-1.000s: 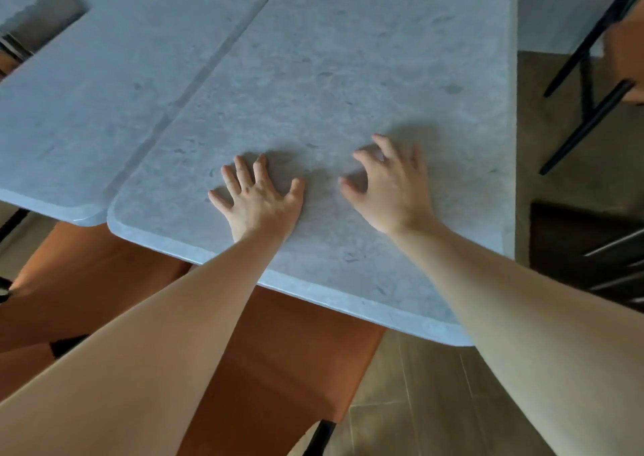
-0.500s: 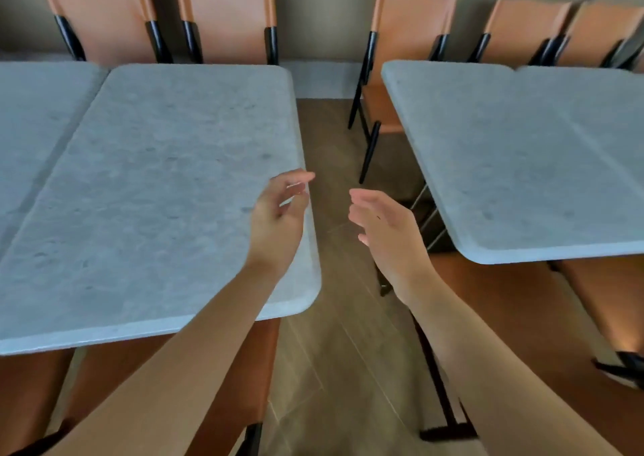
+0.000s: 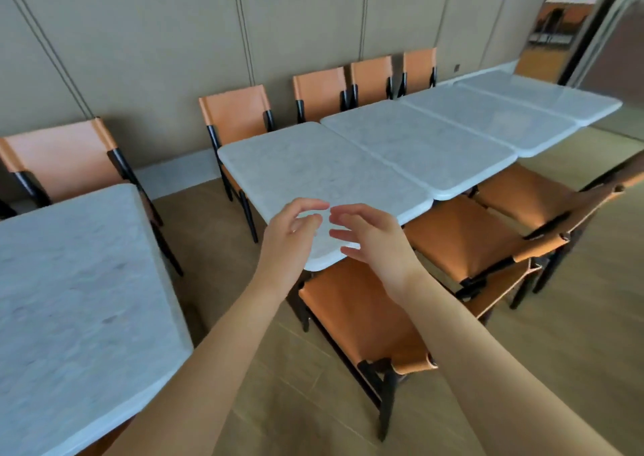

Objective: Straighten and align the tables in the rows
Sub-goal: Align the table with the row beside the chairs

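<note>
A row of several white marble tables runs from the middle to the far right. Its nearest table (image 3: 306, 166) has its front corner just beyond my hands. My left hand (image 3: 285, 243) and my right hand (image 3: 374, 243) hover side by side in the air before that corner, fingers loosely curled, holding nothing and touching no table. Another marble table (image 3: 69, 298) fills the lower left, separated from the row by an aisle of floor.
Orange leather chairs with black legs stand along the wall (image 3: 240, 110) and on the near side of the row (image 3: 362, 316), (image 3: 488, 243). A wooden floor aisle (image 3: 212, 246) lies between the two table groups. A beige panelled wall runs behind.
My hands lifted off the left table, where they lay flat a second ago. The view swung right and up, and the hands now hang nearer the right row's corner.
</note>
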Action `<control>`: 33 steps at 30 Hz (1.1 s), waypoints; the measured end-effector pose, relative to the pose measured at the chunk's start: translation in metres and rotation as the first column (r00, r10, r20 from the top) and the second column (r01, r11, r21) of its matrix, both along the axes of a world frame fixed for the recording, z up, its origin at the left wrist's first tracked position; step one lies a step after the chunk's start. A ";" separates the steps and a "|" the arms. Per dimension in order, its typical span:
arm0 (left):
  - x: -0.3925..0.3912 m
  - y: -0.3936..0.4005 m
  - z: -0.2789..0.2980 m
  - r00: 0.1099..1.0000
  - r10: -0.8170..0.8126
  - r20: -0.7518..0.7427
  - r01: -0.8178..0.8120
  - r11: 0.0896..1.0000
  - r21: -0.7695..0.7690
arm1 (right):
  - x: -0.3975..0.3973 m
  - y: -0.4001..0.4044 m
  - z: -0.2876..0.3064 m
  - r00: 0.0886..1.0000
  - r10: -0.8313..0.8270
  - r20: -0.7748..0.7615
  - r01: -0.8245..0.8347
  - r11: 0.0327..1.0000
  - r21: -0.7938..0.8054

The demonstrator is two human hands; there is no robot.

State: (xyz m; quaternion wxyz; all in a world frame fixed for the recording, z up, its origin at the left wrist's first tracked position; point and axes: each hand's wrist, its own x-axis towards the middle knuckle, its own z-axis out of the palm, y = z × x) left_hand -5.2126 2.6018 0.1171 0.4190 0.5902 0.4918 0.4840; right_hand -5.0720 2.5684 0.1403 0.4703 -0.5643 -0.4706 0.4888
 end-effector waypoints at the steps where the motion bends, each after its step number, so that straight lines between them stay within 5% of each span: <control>1: 0.024 -0.004 0.004 1.000 -0.025 -0.003 0.025 1.000 0.004 | 0.021 -0.007 0.004 1.000 -0.006 -0.005 0.006 1.000 0.002; 15: 0.327 -0.067 0.025 0.939 -0.342 0.034 0.341 0.939 0.042 | 0.318 -0.104 0.037 0.963 -0.267 0.044 0.265 0.963 0.037; 33: 0.437 0.018 0.017 0.954 -0.300 0.023 0.300 0.953 -0.029 | 0.467 -0.063 0.027 0.927 -0.375 0.023 0.372 0.924 0.090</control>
